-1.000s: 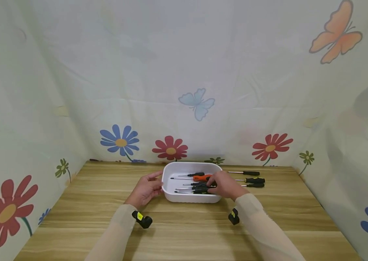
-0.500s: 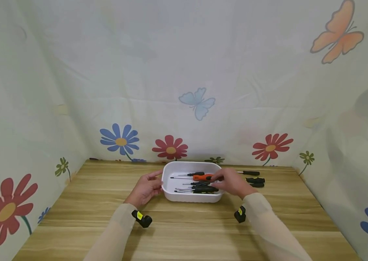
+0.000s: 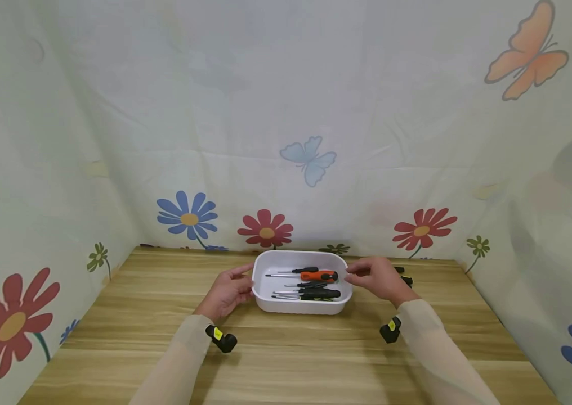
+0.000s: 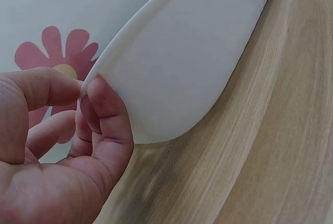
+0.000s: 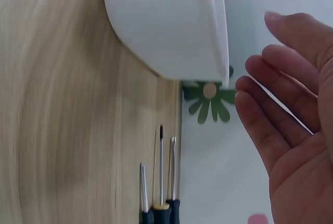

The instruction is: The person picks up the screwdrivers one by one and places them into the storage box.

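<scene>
A white plastic tray (image 3: 298, 307) stands on the wooden table with several screwdrivers lying in it. One has an orange handle (image 3: 312, 275); the others, such as a larger screwdriver (image 3: 320, 293) near the front, have black handles. All their shafts point left. My left hand (image 3: 224, 292) holds the tray's left end, and the left wrist view shows its fingers curled at the rim (image 4: 125, 28). Past the tray's right end is my right hand (image 3: 380, 279), nothing in it. In the right wrist view its fingers are loosely bent, a small gap from the tray wall (image 5: 166, 21).
To the right of the tray, three more screwdrivers (image 5: 162, 211) lie side by side on the table (image 3: 286, 360), partly hidden behind my right hand in the head view. A fabric backdrop (image 3: 215, 112) printed with flowers and butterflies rises behind the table and along both sides.
My right hand has come up out of the tray and moved right, past its end, leaving the black-handled screwdrivers lying inside. The left hand has stayed at the left end.
</scene>
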The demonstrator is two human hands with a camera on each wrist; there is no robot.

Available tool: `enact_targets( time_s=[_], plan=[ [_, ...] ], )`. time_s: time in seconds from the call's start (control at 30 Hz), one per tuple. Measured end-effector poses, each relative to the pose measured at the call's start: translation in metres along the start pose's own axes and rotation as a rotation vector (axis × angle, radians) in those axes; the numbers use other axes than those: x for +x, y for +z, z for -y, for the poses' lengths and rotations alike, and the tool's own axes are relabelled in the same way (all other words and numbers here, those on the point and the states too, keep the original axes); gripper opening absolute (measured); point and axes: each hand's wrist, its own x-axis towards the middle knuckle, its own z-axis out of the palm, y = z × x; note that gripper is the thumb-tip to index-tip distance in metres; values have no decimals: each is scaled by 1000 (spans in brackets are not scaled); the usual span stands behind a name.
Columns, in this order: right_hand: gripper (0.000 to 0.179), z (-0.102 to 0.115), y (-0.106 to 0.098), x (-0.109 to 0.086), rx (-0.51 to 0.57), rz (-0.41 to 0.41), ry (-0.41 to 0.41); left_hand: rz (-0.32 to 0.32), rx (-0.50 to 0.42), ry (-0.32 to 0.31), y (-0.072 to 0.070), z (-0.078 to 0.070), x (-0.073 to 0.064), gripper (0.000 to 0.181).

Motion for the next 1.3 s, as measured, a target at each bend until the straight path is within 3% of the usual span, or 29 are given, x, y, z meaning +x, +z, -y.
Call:
enact_targets(
  time_s=[0.47, 0.83, 1.03, 1.3],
  plan=[
    [32, -45, -22, -13, 149, -59, 19, -14, 6, -1, 2, 0, -1, 58],
    [49, -83, -35, -23, 137, -126, 22, -13, 3, -2, 1, -1, -2, 57],
    [44, -96, -37, -29, 133, -142, 43, -3, 13, 1, 2, -1, -2, 58],
    [49, -114, -38, -35, 73, -146, 105, 4, 2, 10, 1, -1, -4, 58]
  ],
)
